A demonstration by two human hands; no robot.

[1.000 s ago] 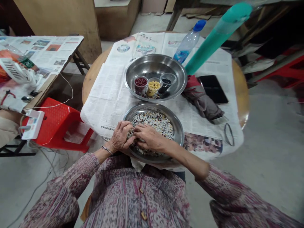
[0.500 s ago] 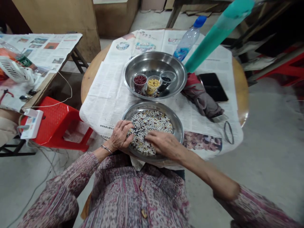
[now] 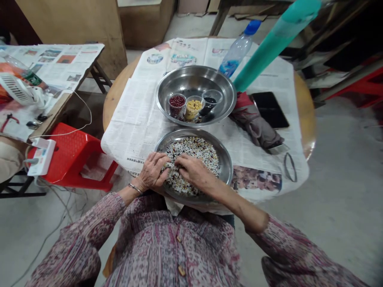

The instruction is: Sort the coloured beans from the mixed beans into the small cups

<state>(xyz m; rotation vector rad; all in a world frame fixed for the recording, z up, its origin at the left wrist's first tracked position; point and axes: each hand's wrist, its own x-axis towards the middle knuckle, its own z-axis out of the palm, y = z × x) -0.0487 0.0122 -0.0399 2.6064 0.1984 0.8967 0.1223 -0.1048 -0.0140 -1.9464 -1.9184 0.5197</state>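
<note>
Your hands at work in the near pan (image 3: 226, 167), which sits on newspaper (image 3: 131, 107). Your left hand (image 3: 153, 171) lies over the pan's left rim, fingers bent and thumb held apart; your right hand (image 3: 196, 173) crosses from the pan's right, fingers bunched, tips lowered toward the mixed grains (image 3: 202, 153) spread over the pan's floor. Whether either pinches a grain, you cannot tell from this view. The step in hand appears to be picking through the mix; your next move seems to call for a light fingertip touch that leaves neighbouring grains undisturbed. Just beyond the pan, a larger bowl (image 3: 191, 81) holds cups of red beans (image 3: 177, 101), yellow grains (image 3: 194, 105) and black grains (image 3: 209, 100). Farther beyond the pan, toward its right, stands a bottle (image 3: 235, 57).
</note>
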